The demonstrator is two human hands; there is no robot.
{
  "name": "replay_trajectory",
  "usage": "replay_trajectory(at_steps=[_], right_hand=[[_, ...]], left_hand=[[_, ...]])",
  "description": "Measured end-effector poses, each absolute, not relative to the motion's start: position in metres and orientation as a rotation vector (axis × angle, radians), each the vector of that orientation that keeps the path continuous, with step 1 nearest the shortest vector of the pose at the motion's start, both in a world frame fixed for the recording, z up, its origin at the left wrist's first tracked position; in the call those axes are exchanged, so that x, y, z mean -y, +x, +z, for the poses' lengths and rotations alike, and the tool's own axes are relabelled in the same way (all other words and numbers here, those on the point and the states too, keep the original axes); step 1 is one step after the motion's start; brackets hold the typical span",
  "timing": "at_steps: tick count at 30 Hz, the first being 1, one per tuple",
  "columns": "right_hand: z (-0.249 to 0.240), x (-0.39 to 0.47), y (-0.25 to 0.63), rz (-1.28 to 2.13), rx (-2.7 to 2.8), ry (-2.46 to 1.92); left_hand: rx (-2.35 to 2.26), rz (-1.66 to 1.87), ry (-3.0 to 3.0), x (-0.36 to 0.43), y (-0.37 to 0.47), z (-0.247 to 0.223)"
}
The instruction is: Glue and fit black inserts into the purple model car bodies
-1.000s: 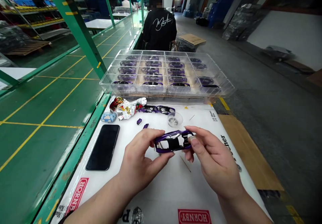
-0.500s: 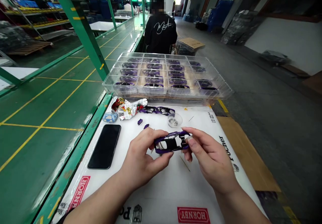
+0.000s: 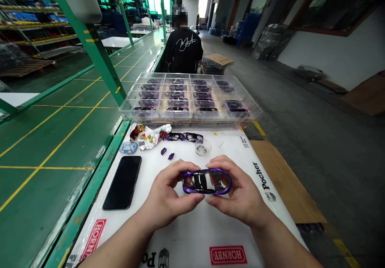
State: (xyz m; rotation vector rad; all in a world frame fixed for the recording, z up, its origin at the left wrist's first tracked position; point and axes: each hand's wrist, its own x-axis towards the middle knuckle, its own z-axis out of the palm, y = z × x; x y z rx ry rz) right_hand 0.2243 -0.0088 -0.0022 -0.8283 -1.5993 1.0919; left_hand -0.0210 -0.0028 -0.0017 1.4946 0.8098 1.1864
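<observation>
A purple and black car-body frame (image 3: pixel 207 181) is held level above the white-covered table (image 3: pixel 192 236). My left hand (image 3: pixel 171 191) grips its left end between thumb and fingers. Around its right end, my right hand (image 3: pixel 237 189) is closed, thumb below and fingers above. Beyond the hands lie two small purple parts, one (image 3: pixel 163 151) a little left of the other (image 3: pixel 171 156). A round clear dish (image 3: pixel 203 147) with tiny pieces stands behind the frame. More purple and black frames (image 3: pixel 183 137) lie farther back.
A black phone (image 3: pixel 122 183) lies at the left, with a blue-and-white object (image 3: pixel 128 147) and a crumpled foil wrapper (image 3: pixel 150 136) behind it. A clear compartment tray (image 3: pixel 192 117) of purple frames stands at the far end. A person (image 3: pixel 184 49) in black sits beyond.
The frame has turned and now shows a fuller purple rim. My right hand has shifted from fingertips at its inner part to a grip around its right end. The view has tilted slightly.
</observation>
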Motion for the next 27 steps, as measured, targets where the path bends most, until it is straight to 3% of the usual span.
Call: replay_trajectory(at_steps=[23, 27], right_hand=[[0.009, 0.015, 0.210, 0.869, 1.517, -0.793], [0.006, 0.012, 0.210, 0.971, 1.488, -0.765]], left_hand=[[-0.666, 1.169, 1.271, 0.012, -0.007, -0.011], [-0.683, 1.170, 1.265, 0.012, -0.009, -0.009]])
